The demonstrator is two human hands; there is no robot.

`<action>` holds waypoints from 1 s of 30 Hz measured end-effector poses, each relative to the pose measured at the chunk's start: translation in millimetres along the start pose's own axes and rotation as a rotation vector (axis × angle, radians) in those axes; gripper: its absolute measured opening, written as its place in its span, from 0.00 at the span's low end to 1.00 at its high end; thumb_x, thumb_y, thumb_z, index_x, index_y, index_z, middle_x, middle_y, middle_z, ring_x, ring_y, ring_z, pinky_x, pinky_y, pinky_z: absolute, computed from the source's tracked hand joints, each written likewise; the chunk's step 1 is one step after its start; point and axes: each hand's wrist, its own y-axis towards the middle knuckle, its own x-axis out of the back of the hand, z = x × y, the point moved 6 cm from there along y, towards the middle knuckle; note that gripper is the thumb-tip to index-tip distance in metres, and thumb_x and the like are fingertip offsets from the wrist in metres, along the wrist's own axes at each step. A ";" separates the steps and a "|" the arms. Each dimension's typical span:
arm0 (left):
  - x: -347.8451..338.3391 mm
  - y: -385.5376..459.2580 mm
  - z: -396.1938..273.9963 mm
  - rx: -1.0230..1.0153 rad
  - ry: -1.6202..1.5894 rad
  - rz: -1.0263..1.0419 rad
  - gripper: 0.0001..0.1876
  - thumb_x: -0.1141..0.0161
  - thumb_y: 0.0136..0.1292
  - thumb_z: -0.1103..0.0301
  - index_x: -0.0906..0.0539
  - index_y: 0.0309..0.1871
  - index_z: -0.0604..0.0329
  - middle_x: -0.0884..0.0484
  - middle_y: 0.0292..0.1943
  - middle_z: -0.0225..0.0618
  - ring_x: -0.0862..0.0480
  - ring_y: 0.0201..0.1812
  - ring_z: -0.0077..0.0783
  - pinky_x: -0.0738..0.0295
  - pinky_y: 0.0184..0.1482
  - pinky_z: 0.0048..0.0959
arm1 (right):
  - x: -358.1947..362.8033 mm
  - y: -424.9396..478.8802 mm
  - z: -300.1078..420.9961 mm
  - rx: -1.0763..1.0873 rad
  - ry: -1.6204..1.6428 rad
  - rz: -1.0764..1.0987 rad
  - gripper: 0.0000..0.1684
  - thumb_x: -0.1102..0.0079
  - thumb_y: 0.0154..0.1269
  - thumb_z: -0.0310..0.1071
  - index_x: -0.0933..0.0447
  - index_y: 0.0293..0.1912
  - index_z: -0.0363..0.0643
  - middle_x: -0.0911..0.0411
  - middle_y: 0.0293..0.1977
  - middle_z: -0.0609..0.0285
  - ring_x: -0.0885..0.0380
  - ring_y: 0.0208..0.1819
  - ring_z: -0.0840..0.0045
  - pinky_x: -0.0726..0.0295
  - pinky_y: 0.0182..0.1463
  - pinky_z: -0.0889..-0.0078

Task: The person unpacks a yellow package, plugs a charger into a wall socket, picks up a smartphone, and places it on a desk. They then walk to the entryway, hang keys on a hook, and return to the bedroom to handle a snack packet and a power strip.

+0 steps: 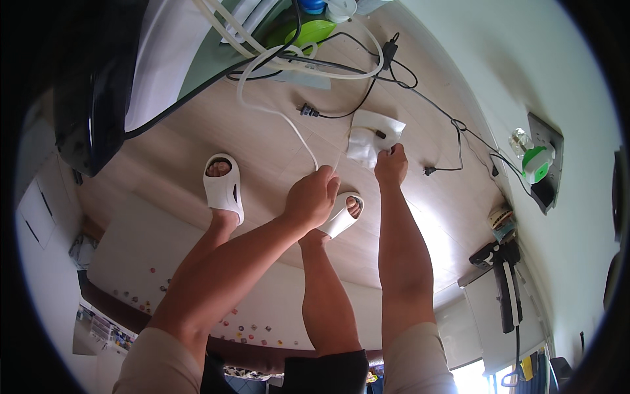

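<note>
My left hand (312, 197) is closed on the end of a thin translucent white tube (283, 116), above the floor near the right-foot slipper (343, 215). The tube loops back up among cables. My right hand (392, 165) grips the lower edge of a white cloth or wipe (366, 143), which lies on the wood-look floor. On the cloth rests a small dark cylindrical piece (380, 134) attached to a thin pale line. Beyond the hands, a black power plug (309, 110) lies on the floor, its cable curving to the right.
Black cables with an inline box (389, 49) and another plug (429, 170) trail over the floor. A green leaf-shaped item (315, 32) lies at the top. Wall outlets (546, 157) are at right, above a black-and-white upright device (507, 290). A glossy black object (93, 118) stands at left.
</note>
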 end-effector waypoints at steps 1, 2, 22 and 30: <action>-1.6 3.2 -2.5 0.000 0.003 0.018 0.13 0.48 0.79 0.59 0.22 0.46 0.62 0.15 0.36 0.48 0.15 0.39 0.55 0.23 0.43 0.48 | -9.6 -4.8 -1.7 -0.032 0.088 0.061 0.13 0.37 0.64 0.38 0.21 0.42 0.38 0.15 0.36 0.47 0.15 0.42 0.54 0.19 0.49 0.51; -3.3 5.4 -5.5 0.003 0.020 0.026 0.14 0.49 0.79 0.59 0.22 0.45 0.61 0.15 0.36 0.48 0.15 0.39 0.55 0.23 0.42 0.48 | -18.6 -11.2 -1.5 -0.063 0.174 0.122 0.13 0.36 0.64 0.38 0.21 0.40 0.37 0.16 0.34 0.48 0.14 0.40 0.56 0.19 0.47 0.53; -39.3 60.2 50.3 0.187 0.649 0.439 0.26 0.45 0.74 0.44 0.14 0.45 0.63 0.12 0.43 0.48 0.11 0.47 0.48 0.17 0.51 0.46 | 8.4 -47.7 35.8 -0.056 0.507 0.221 0.16 0.41 0.69 0.34 0.18 0.52 0.35 0.15 0.38 0.57 0.18 0.36 0.73 0.18 0.44 0.68; -13.4 32.6 43.7 0.174 0.523 0.283 0.40 0.42 0.68 0.32 0.18 0.53 0.71 0.13 0.48 0.52 0.13 0.51 0.51 0.19 0.55 0.44 | 3.2 -60.2 28.7 -0.074 0.422 0.246 0.17 0.41 0.67 0.34 0.18 0.52 0.37 0.15 0.37 0.58 0.17 0.37 0.73 0.18 0.45 0.68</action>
